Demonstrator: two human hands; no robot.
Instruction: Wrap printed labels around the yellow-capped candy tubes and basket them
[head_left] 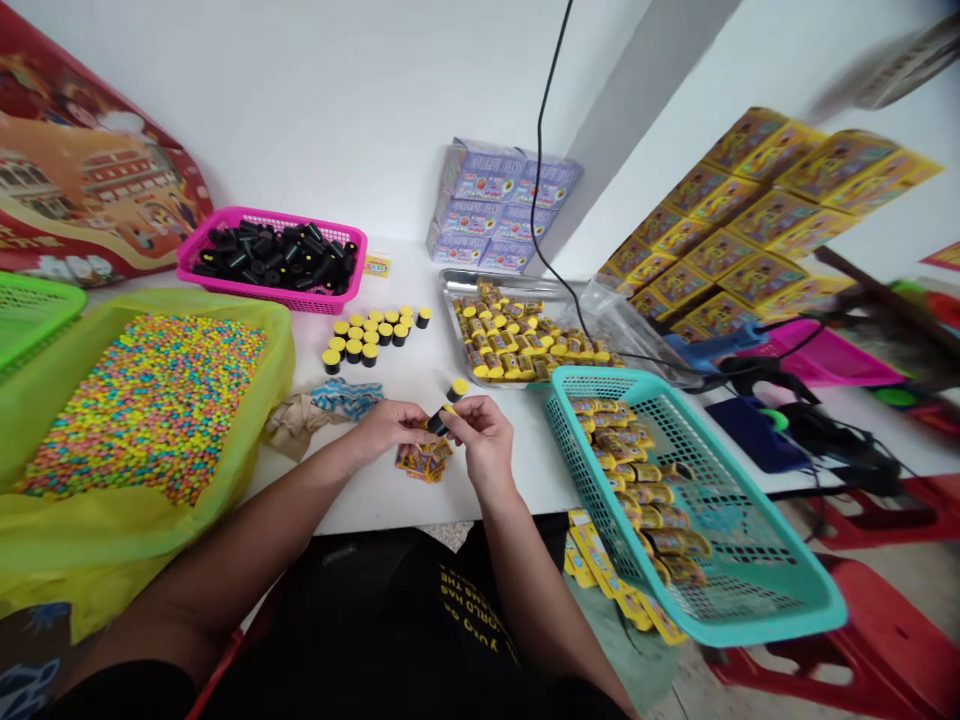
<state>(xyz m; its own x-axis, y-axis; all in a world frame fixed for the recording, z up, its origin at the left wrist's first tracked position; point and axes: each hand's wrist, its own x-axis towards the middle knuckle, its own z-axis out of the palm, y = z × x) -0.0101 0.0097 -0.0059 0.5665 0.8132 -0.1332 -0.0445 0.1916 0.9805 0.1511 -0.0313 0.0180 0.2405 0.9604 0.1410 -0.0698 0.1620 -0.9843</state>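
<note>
Black tube [436,424] with a yellow end, held at mid-table between the person's two hands, tilted and partly hidden by the fingers. Left hand [388,428]: curled nearly shut, fingertips pinching the tube's lower part. Right hand [486,440]: curled likewise, thumb and fingers gripping the yellow end. Just below the hands, a small heap of yellow printed wrappers [424,462] lies on the white table [510,490]. Just beyond them stands a single yellow-capped tube [457,390]. Farther left, a cluster of upright yellow-capped tubes [369,337] stands on the table, behind a crumpled brown paper [294,420] with blue strips [346,398]. Behind these is a pink basket [270,222] heaped with uncapped black tubes [274,258]. A metal tray [457,285], right of centre, holds wrapped yellow tubes [525,340]. A teal basket [600,378] at the right table edge holds more wrapped tubes [634,490]. At far left, a yellow-green plastic bag [142,535] lines a container of multicoloured candies [142,405], beside a green basket [37,310]. Stacked purple boxes [502,205] and yellow boxes [750,230] stand against the wall.
</note>
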